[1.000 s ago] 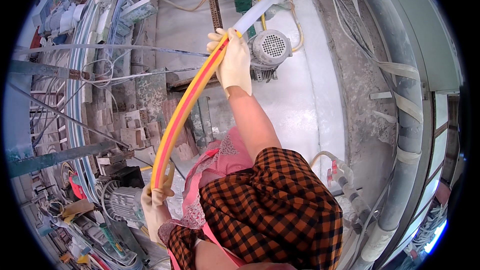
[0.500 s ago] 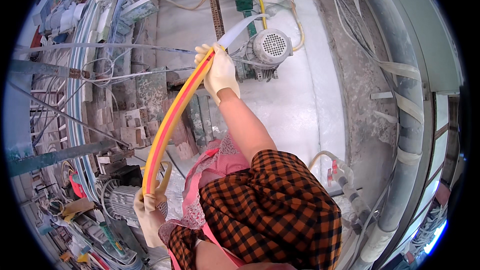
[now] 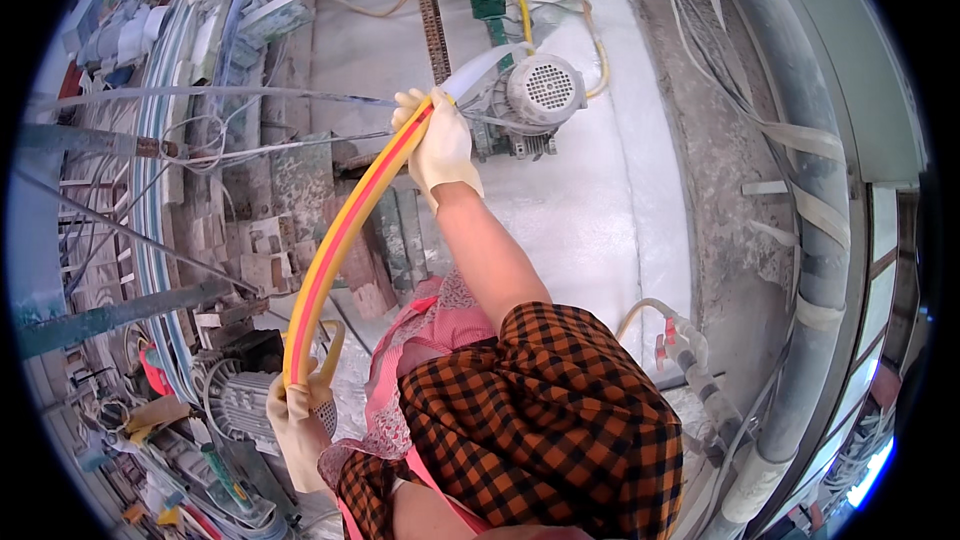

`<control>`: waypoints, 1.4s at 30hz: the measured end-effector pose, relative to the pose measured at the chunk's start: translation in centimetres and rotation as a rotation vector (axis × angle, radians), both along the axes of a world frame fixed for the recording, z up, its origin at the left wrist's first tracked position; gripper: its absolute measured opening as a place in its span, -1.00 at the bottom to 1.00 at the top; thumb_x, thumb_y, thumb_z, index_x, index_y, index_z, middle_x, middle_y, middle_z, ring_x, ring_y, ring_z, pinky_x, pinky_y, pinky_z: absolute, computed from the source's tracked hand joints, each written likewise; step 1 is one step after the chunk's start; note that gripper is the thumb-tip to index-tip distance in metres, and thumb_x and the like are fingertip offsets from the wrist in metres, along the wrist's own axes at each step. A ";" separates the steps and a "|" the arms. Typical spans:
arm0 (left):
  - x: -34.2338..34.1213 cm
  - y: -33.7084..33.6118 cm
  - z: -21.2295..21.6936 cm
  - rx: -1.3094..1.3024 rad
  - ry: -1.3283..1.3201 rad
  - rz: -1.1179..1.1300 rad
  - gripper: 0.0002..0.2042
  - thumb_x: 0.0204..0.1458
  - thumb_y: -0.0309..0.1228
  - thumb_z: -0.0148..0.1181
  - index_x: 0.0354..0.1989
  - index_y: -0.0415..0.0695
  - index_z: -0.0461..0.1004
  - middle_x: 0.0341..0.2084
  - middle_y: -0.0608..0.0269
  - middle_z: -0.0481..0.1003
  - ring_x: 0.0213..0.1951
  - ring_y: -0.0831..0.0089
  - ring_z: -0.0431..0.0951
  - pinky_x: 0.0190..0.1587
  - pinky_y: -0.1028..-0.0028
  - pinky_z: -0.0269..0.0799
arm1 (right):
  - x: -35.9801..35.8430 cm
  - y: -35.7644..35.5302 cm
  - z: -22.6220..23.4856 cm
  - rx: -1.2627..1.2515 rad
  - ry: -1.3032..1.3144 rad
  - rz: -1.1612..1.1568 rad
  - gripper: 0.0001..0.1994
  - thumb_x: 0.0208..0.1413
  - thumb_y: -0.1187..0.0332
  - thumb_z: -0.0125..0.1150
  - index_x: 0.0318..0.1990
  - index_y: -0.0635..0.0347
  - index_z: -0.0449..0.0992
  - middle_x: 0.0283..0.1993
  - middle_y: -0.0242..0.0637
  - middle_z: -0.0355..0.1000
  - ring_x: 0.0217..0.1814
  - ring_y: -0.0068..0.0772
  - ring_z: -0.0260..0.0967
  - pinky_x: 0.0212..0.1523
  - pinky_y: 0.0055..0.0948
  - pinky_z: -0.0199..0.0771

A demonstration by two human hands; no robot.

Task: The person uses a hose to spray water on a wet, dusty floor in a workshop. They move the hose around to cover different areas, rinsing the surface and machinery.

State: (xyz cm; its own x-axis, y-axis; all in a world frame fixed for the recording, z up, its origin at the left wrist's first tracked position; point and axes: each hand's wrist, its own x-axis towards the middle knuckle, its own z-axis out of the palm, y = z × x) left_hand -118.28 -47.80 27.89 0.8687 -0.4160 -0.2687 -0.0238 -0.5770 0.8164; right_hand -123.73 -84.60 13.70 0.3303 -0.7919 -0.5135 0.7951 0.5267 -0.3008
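Observation:
A yellow hose point(image 3: 340, 240) with a red stripe bows upward between my two gloved hands. My right hand point(image 3: 443, 147), in a cream rubber glove, is wrapped round its upper end. Lower left, my left hand point(image 3: 296, 425), gloved the same way, is closed round the hose farther down. From the upper end a whitish, translucent stream point(image 3: 478, 68), like flowing water, arcs toward the grey electric motor point(image 3: 545, 90) with a round vented cover. The hose bends back beside my left hand, and its continuation is partly hidden.
A rusty chain point(image 3: 429, 15) runs up behind the motor near a green metal bracket point(image 3: 488, 0). Another ribbed motor point(image 3: 245, 403) stands by my left hand. Metal bars and wires cross the left side. A thick grey pipe point(image 3: 822, 230) lines the right, near a red-handled valve point(image 3: 665, 342).
My right hand and the hose's upper end have shifted slightly right. The stream now arcs a little lower and closer to the motor. My left hand has barely moved.

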 end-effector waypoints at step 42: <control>0.4 -0.8 -0.5 0.026 -0.010 -0.027 -0.33 0.14 0.19 0.23 0.04 -0.27 0.56 -0.37 0.30 0.55 -0.32 0.51 0.50 -0.15 0.48 0.42 | 0.0 -1.9 1.7 -0.090 0.035 -0.047 -0.65 0.45 0.19 -0.12 0.05 0.35 0.38 -0.16 -0.05 0.56 -0.36 -0.33 0.47 -0.22 -0.29 0.54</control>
